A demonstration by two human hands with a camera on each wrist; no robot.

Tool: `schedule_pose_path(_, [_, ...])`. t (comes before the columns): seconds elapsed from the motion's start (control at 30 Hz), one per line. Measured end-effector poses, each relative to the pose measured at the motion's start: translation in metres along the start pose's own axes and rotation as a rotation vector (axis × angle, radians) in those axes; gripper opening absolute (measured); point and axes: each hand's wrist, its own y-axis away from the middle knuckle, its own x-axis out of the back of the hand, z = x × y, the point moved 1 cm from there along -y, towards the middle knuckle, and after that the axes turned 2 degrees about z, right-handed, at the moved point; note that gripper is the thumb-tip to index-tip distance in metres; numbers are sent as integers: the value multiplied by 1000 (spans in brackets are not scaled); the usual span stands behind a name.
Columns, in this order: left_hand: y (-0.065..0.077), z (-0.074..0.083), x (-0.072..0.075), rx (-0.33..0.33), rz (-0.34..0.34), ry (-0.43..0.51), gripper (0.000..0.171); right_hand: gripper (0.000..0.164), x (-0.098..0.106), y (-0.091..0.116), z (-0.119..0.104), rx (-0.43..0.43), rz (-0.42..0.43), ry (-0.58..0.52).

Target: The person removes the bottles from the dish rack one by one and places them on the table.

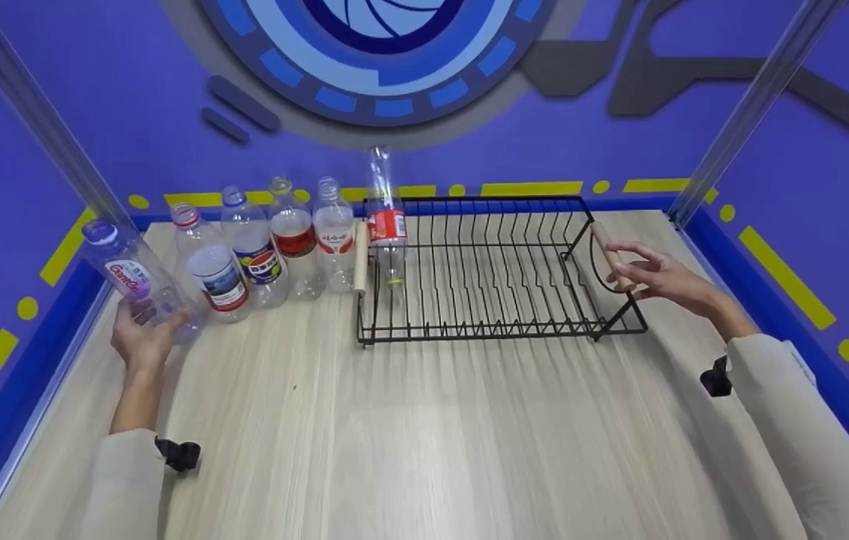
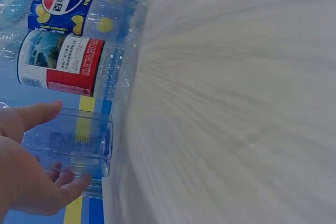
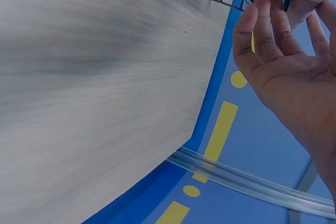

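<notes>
At the far left, my left hand point(image 1: 143, 334) is round the lower part of a clear plastic bottle point(image 1: 158, 296) with a purple neck ring. Its thumb lies along one side and the fingers curl at the other, as the left wrist view shows. On the right, my right hand point(image 1: 661, 279) holds the wooden handle point(image 1: 611, 255) of a black wire dish rack point(image 1: 503, 337) between thumb and fingers. One clear bottle with a red label point(image 1: 387, 226) stands in the rack's left end, its yellow-ringed neck pointing down.
Left of the rack several uncapped bottles stand in a row, among them a red-and-white labelled bottle point(image 1: 223, 281) and a blue Pepsi-labelled bottle point(image 1: 262, 264). Another wooden handle point(image 1: 361, 259) is on the rack's left side. Blue-purple panels point(image 1: 462, 161) border the wooden table point(image 1: 424, 442).
</notes>
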Motion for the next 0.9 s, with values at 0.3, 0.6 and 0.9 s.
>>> schedule_pose_path(0.3, [-5, 0, -5, -29, -71, -59, 89, 56, -1, 0, -2, 0, -4, -13])
schedule_pose_path(0.6, [-6, 3, -6, -40, -108, -104, 88, 56, 1, 0, -2, 5, -7, -21])
schedule_pose_path(0.9, [-6, 2, -10, -42, -121, -123, 88, 56, -3, 0, -1, -9, -2, -38])
